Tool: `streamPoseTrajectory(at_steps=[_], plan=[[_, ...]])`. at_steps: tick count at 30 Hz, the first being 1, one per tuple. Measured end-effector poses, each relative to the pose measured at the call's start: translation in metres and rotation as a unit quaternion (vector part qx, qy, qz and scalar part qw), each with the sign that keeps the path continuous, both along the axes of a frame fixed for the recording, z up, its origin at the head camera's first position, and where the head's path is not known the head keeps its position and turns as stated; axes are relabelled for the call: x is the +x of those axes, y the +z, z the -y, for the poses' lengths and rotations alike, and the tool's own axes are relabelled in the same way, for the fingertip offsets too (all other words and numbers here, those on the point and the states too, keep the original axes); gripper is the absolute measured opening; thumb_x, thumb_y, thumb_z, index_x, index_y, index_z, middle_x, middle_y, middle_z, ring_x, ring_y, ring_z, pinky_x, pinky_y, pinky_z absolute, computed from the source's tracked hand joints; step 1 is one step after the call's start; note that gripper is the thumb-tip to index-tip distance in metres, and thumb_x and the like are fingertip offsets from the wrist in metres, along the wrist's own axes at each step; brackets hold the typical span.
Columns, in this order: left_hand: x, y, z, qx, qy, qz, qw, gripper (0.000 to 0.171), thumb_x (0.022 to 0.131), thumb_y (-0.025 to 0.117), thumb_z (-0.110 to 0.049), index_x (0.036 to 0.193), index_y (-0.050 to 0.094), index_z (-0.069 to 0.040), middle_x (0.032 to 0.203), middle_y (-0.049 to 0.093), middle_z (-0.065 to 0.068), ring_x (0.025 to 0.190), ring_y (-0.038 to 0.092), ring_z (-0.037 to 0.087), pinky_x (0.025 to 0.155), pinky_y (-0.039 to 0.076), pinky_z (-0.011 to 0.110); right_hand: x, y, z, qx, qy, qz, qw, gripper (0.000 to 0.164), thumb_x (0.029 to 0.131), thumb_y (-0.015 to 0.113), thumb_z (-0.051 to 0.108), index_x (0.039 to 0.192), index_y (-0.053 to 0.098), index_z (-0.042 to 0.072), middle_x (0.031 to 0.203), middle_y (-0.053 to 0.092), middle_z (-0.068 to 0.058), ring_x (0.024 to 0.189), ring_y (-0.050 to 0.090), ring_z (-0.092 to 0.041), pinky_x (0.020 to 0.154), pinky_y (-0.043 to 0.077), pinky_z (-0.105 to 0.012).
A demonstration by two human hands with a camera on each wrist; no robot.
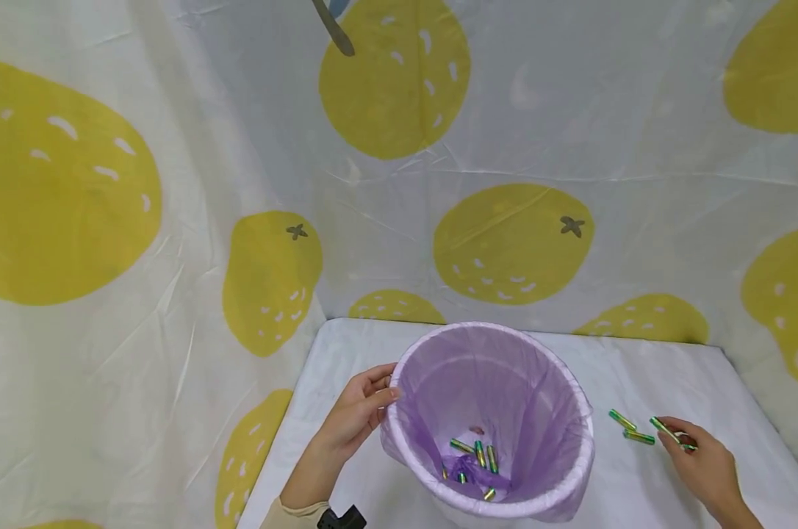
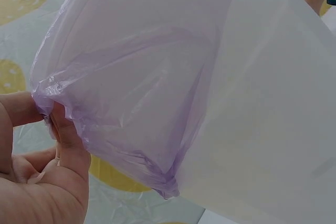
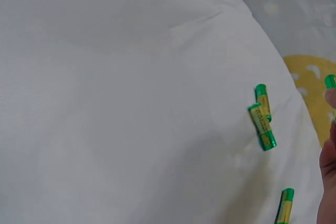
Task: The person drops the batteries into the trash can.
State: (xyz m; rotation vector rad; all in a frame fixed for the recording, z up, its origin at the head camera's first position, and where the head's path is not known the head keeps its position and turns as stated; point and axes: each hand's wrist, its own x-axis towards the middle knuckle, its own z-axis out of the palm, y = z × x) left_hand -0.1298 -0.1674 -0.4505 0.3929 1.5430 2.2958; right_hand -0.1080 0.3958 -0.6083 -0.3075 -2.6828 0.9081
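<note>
A white trash bin (image 1: 408, 441) lined with a thin purple bag (image 1: 538, 397) stands tilted, its mouth toward me. My left hand (image 1: 356, 411) grips the bin's rim at the left; in the left wrist view its thumb and fingers (image 2: 68, 135) pinch the bag's edge there. Several green-and-yellow batteries (image 1: 480, 454) lie at the bottom of the lined bin. Right of the bin, my right hand (image 1: 706, 463) holds a battery (image 1: 662, 426) between thumb and fingers. Two loose batteries, one (image 1: 622, 420) touching or close to the other (image 1: 639, 438), lie left of that hand.
One more battery (image 3: 285, 205) lies on the white-covered table (image 3: 131, 129), apart from the pair. A small reddish spot (image 1: 476, 430) shows inside the bin. Fruit-patterned sheets (image 1: 399, 184) hang behind the table and at its sides.
</note>
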Motion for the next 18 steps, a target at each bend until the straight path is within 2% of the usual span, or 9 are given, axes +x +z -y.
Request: streamPoseTrajectory(at_steps=[7,9,12,15,16,18], plan=[[0.001,0.001,0.001,-0.008,0.003,-0.003,1.0000,0.051,0.099,0.060,0.005,0.143,0.040,0.020,0.110,0.065,0.010,0.094,0.067,0.016,0.080,0.059,0.027,0.001,0.015,-0.002,-0.016,0.036,0.008,0.999,0.025,0.103,0.064,0.013,0.123,0.069,-0.002,0.117,0.063,-0.027,0.083,0.032,0.023,0.058,0.042,-0.009],[0.001,0.001,0.001,-0.009,0.001,-0.005,0.9999,0.051,0.099,0.060,0.005,0.143,0.040,0.020,0.111,0.065,0.011,0.094,0.067,0.016,0.080,0.059,0.027,0.002,0.018,-0.005,-0.018,0.037,-0.003,0.999,0.024,0.103,0.065,0.011,0.122,0.069,-0.002,0.116,0.064,-0.024,0.084,0.033,0.025,0.059,0.042,-0.008],[0.000,0.001,0.001,-0.010,-0.001,-0.008,0.9999,0.050,0.099,0.059,0.005,0.143,0.040,0.020,0.112,0.064,0.011,0.094,0.067,0.016,0.080,0.059,0.027,0.002,0.021,-0.008,-0.020,0.032,-0.017,0.999,0.023,0.102,0.067,0.011,0.120,0.069,-0.002,0.107,0.066,0.000,0.084,0.034,0.025,0.060,0.042,-0.006],[0.000,0.001,0.000,-0.013,-0.003,-0.008,0.9999,0.051,0.100,0.059,0.005,0.144,0.039,0.020,0.112,0.064,0.012,0.094,0.067,0.016,0.080,0.059,0.027,0.004,0.027,-0.010,-0.027,0.029,-0.018,0.999,0.024,0.101,0.068,0.013,0.121,0.069,-0.001,0.100,0.054,0.027,0.083,0.036,0.025,0.059,0.044,-0.009],[0.000,0.001,0.000,-0.014,-0.003,-0.008,0.9999,0.051,0.100,0.059,0.005,0.144,0.039,0.019,0.112,0.064,0.012,0.095,0.067,0.016,0.080,0.059,0.027,0.004,0.029,-0.011,-0.029,0.031,-0.018,0.999,0.025,0.101,0.068,0.014,0.121,0.069,-0.001,0.100,0.051,0.032,0.083,0.037,0.025,0.058,0.045,-0.010],[0.000,0.001,0.000,-0.014,-0.002,-0.004,0.9999,0.051,0.100,0.059,0.005,0.144,0.039,0.019,0.112,0.064,0.012,0.095,0.067,0.016,0.080,0.059,0.027,0.005,0.033,-0.011,-0.034,0.036,-0.014,0.999,0.026,0.101,0.069,0.016,0.122,0.069,-0.001,0.100,0.050,0.033,0.083,0.038,0.025,0.058,0.046,-0.011]])
